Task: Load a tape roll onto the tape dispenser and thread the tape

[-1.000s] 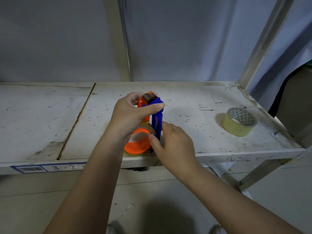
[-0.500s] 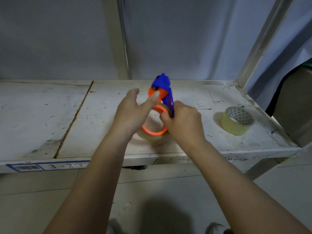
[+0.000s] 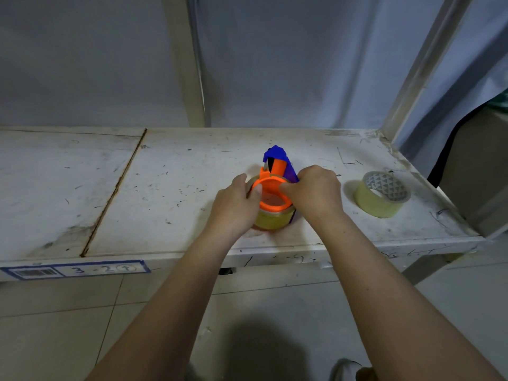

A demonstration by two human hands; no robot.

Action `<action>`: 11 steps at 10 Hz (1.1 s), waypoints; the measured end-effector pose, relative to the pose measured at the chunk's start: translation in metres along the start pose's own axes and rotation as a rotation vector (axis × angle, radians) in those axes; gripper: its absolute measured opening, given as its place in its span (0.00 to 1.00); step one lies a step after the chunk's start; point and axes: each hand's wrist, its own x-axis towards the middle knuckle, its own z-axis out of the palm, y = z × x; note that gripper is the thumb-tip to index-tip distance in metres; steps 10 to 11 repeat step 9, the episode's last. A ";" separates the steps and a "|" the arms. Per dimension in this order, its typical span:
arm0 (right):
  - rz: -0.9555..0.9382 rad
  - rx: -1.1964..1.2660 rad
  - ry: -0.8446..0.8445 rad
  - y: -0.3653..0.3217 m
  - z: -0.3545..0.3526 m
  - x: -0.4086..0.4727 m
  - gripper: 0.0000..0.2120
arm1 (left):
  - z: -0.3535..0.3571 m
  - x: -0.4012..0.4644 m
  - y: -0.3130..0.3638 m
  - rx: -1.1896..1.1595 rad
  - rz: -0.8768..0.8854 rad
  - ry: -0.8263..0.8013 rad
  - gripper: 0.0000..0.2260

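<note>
The tape dispenser (image 3: 277,166), blue with an orange hub, lies on its side on the white shelf (image 3: 170,193). A clear yellowish tape roll (image 3: 273,220) sits around the orange hub. My left hand (image 3: 236,204) grips the roll's left side, thumb on the orange rim. My right hand (image 3: 313,192) holds the dispenser's right side, fingers on the orange rim and over the blue body. The tape's free end is hidden.
A second tape roll (image 3: 382,195) lies flat on the shelf to the right. A slanted metal upright (image 3: 420,64) rises at the right rear, another post (image 3: 184,64) at centre rear. A seam (image 3: 115,191) runs across the shelf on the left.
The dispenser with its roll went from being held upright above the front edge to lying flat on the shelf, further back. Both hands moved forward with it and stay on it.
</note>
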 end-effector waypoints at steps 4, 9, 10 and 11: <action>0.019 0.051 -0.001 0.009 0.000 -0.006 0.09 | 0.021 -0.002 -0.005 -0.072 0.096 -0.070 0.18; 0.056 0.140 -0.041 0.025 -0.022 -0.032 0.15 | 0.030 -0.020 -0.006 -0.055 0.163 -0.122 0.27; 0.056 0.140 -0.041 0.025 -0.022 -0.032 0.15 | 0.030 -0.020 -0.006 -0.055 0.163 -0.122 0.27; 0.056 0.140 -0.041 0.025 -0.022 -0.032 0.15 | 0.030 -0.020 -0.006 -0.055 0.163 -0.122 0.27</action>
